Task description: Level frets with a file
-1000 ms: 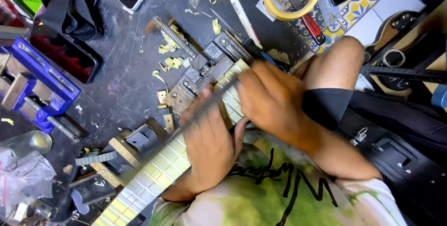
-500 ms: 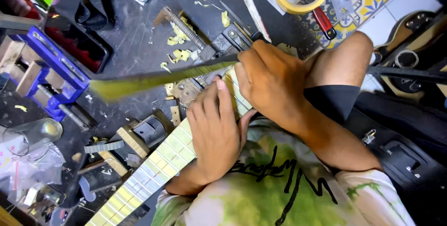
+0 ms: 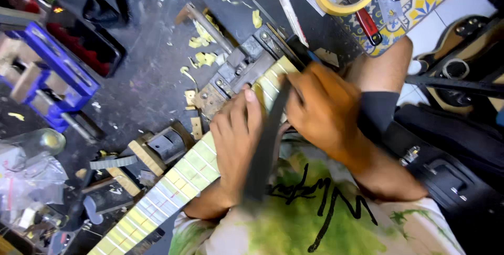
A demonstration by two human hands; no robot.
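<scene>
A guitar neck [image 3: 178, 173] lies slanted from lower left to upper centre, its fretboard covered in pale yellow tape strips between the frets. My left hand [image 3: 236, 139] lies flat across the neck, fingers pointing up. My right hand [image 3: 320, 113] grips a long dark flat bar [image 3: 265, 155], blurred, which slants from the upper end of the neck down toward my green shirt. The neck's upper end rests against a grey metal clamp block [image 3: 241, 68].
Peeled yellow tape scraps [image 3: 202, 39] litter the dark work surface. A blue rack [image 3: 50, 71] stands at left, a masking tape roll [image 3: 344, 3] and a red-handled tool [image 3: 367, 24] at top right. Wooden blocks [image 3: 142, 155] lie left of the neck. A dark guitar body [image 3: 462, 60] sits at right.
The long bar pointed out to the left over the bench half a second ago; it has swung round toward my body. The view has shifted slightly, and my left hand stays on the neck.
</scene>
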